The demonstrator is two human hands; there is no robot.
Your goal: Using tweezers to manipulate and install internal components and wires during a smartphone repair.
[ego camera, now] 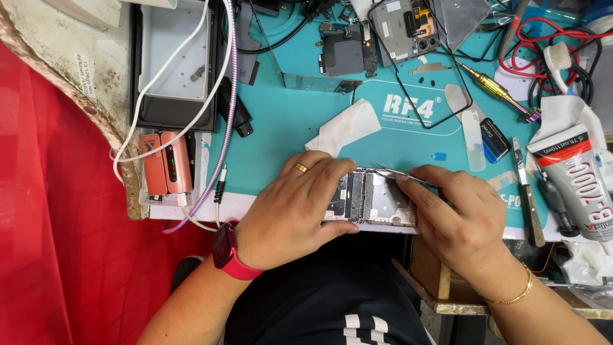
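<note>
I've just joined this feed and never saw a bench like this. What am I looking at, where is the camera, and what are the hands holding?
The single view comes from a camera on the person's head, looking down at a teal work mat. No machine: two bare hands. The left hand steadies an opened phone, its insides exposed. The right hand holds metal tweezers over it. Around lie a white cloth, a screwdriver, a glue tube, a spare phone frame and charging cables.

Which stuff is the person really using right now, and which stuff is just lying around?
In use:
left hand
right hand
opened phone
tweezers

Lying about:
glue tube
yellow screwdriver
white cloth
orange power bank
loose phone frame
</note>
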